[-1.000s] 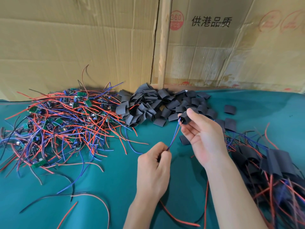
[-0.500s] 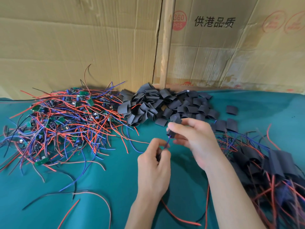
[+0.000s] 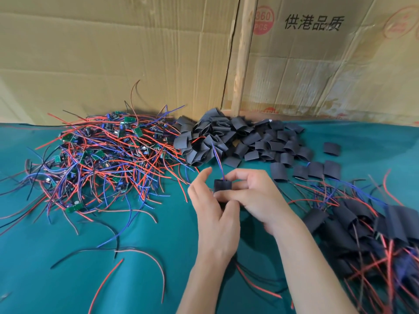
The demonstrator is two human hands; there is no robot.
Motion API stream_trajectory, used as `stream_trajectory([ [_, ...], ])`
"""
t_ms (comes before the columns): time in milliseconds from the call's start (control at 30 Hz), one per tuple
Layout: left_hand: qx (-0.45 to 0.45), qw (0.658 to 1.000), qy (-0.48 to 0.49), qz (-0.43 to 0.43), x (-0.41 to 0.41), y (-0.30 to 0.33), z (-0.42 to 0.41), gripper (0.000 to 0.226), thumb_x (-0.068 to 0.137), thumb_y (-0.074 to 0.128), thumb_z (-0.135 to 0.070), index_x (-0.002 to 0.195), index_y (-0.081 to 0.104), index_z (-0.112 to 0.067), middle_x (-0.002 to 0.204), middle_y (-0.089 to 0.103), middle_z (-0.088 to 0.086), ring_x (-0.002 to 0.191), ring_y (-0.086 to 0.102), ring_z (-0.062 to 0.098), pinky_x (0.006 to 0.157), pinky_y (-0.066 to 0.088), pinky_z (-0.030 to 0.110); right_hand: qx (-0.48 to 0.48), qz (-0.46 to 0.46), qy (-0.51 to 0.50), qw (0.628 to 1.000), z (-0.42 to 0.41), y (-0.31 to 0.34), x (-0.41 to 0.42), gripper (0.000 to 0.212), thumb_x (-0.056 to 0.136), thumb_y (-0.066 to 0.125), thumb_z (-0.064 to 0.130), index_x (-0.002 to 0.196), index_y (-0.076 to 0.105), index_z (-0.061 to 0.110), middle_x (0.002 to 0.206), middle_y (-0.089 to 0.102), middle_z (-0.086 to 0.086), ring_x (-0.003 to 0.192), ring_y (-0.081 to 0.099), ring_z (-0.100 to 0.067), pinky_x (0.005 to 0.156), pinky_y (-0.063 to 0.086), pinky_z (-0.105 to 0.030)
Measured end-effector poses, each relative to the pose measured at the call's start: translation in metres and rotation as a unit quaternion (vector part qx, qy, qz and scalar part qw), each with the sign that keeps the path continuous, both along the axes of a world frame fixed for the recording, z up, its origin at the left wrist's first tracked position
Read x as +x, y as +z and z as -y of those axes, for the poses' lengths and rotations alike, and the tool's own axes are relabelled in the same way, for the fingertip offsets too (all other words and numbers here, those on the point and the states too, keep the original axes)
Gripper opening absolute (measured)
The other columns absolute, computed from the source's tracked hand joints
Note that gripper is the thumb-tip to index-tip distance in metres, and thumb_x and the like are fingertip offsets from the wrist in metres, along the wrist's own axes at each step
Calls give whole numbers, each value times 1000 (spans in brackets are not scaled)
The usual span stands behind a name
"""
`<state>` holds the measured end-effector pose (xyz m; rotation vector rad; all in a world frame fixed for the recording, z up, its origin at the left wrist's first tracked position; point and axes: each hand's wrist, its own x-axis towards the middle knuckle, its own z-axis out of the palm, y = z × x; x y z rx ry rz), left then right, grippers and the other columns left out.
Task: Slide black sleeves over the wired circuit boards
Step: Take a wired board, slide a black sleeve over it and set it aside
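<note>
While both my hands crowd round it, the black sleeve [image 3: 222, 185] sits upright between them, just near-side of the loose sleeve pile [image 3: 240, 139]; its lower part is covered by my fingers and the board inside cannot be made out. One blue and one red lead [image 3: 218, 159] stick out of its top toward the pile. My right hand [image 3: 256, 198] pinches the sleeve, fingers curled across its front. My left hand [image 3: 215, 214] has its thumb pressed at the sleeve's bottom edge, other fingers half open and raised beside it; whether it truly grips I cannot tell. Loose sleeves in the pile: too many and overlapping to count; five more lie apart right of it. Left of the sleeve, a tangle of wired boards [image 3: 102, 152], count unreadable. Right of the sleeve, the finished sleeved boards [image 3: 367, 225], cut off by the frame edge. All on a green cloth [image 3: 68, 279], cardboard [image 3: 113, 53] behind the pile.
</note>
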<state>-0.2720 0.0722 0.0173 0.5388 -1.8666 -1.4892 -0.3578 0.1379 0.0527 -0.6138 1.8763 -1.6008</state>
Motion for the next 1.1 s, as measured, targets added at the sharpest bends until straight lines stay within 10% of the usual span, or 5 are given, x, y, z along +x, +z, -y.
stream_trajectory([
  [133,18,1000,-16,3,-2,0,1,66,74,49,-17,134,35,-39,126,35,-27,112,46,-2,88,44,14,-37,-1,-56,998,-3,-4,-4,19,78,81,-1,92,70,6,87,79,-15,87,76,-39,84,59,-46],
  [233,40,999,-29,17,-2,-1,1,62,72,55,-21,132,44,-32,122,53,-15,105,59,8,83,51,19,-84,0,-125,989,-6,-3,-9,19,78,82,0,89,71,9,80,78,-12,65,67,-23,59,50,-29],
  [400,7,999,-29,45,-2,-3,1,34,80,62,-15,112,61,-25,92,69,-10,82,65,7,74,49,11,-150,30,-212,965,-17,-3,-20,17,77,83,2,87,71,9,77,75,-12,51,49,-15,63,45,-27],
  [733,-156,983,-24,90,-4,-8,0,12,87,71,-16,96,71,-23,83,66,-11,77,59,6,75,47,22,-300,145,-251,909,-29,2,-28,15,84,72,-3,84,69,12,91,75,-9,73,66,-14,56,46,-16],
  [1100,-41,998,6,48,-5,-8,1,7,90,71,-15,89,70,-22,77,68,-8,69,60,12,67,50,21,-154,40,-219,963,-17,-6,-24,20,78,84,10,94,73,5,84,77,-15,74,64,-25,59,49,-27],
])
